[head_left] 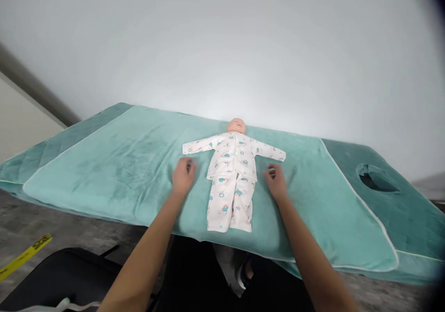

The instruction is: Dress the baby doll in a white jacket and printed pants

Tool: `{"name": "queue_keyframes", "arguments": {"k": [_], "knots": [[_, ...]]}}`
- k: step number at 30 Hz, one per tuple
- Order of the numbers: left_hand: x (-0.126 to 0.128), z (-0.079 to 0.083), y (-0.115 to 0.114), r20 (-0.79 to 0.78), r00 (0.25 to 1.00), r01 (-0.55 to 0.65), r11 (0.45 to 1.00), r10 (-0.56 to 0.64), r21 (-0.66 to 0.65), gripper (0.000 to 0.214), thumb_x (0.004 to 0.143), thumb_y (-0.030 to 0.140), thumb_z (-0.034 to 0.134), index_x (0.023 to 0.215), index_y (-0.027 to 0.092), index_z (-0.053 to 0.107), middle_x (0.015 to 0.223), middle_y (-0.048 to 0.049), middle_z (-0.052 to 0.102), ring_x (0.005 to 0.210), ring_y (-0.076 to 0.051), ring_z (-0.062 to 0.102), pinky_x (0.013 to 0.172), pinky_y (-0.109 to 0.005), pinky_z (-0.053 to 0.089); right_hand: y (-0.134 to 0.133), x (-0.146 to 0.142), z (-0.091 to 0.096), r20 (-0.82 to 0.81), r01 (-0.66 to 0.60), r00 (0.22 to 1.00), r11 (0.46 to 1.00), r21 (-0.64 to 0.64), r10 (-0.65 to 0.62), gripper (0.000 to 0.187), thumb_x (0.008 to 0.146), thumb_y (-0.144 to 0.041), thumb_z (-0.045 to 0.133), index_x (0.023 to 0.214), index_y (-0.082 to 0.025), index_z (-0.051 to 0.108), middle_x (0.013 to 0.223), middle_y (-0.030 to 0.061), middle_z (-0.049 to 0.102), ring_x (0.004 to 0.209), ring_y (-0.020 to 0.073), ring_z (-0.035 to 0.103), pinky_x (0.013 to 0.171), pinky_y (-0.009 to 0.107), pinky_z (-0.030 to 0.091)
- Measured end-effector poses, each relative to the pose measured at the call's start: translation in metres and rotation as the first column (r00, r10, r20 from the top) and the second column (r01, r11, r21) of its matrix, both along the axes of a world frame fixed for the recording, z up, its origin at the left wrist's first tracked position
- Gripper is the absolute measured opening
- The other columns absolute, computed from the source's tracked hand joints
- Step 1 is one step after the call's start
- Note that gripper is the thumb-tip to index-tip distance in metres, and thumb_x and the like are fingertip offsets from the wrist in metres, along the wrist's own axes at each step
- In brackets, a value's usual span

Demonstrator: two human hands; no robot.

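A doll [236,126] in a white printed top [229,155] and trousers [220,204] lies face up at the centre of the frame on a green cover [100,168]. The left hand [183,175] is centre-left, below one sleeve [199,145], the right hand [276,182] centre-right below the other, both with loosely curled fingers parted from the thumb

A pale wall [222,47] stands behind the green-covered bed [417,219].
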State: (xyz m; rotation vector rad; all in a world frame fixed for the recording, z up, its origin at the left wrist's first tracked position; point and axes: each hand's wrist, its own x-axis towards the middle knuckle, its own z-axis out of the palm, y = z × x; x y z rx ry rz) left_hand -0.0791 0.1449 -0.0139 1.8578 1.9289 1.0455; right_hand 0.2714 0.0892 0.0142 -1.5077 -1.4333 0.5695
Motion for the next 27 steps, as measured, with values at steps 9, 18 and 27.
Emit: {"name": "queue_keyframes", "arguments": {"k": [9,18,27], "knots": [[0.048,0.011,-0.045,0.128,0.984,0.119,0.993,-0.122,0.028,0.020,0.092,0.036,0.052,0.092,0.021,0.065,0.098,-0.0088,0.071,0.097,-0.026,0.065,0.091,-0.040,0.049,-0.015,-0.039,-0.019,0.240,0.039,0.970,0.998,-0.056,-0.024,0.027,0.092,-0.036,0.043,0.097,-0.018,0.062,0.098,0.0093,0.064,0.085,0.0221,0.056,0.080,0.036,0.044],[0.066,0.013,-0.126,0.332,0.927,0.177,0.984,-0.175,0.026,0.027,0.086,0.045,0.062,0.102,0.024,0.065,0.107,-0.0070,0.068,0.102,-0.024,0.067,0.085,-0.037,0.056,-0.086,-0.042,-0.025,-0.243,-0.160,0.958,0.987,-0.022,0.150,0.023,0.084,-0.042,0.057,0.094,-0.022,0.059,0.084,0.0019,0.062,0.077,0.0199,0.056,0.072,0.033,0.047],[0.099,-0.005,-0.181,0.219,0.940,0.247,0.965,-0.260,0.089,0.038,0.089,0.036,0.064,0.127,0.037,0.064,0.146,-0.0064,0.048,0.138,-0.029,0.049,0.115,-0.048,0.045,-0.135,-0.068,-0.037,-0.013,-0.197,0.980,0.979,0.053,0.198,0.024,0.078,-0.023,0.064,0.101,-0.026,0.061,0.097,0.0046,0.064,0.090,0.0269,0.062,0.086,0.046,0.052]]}}
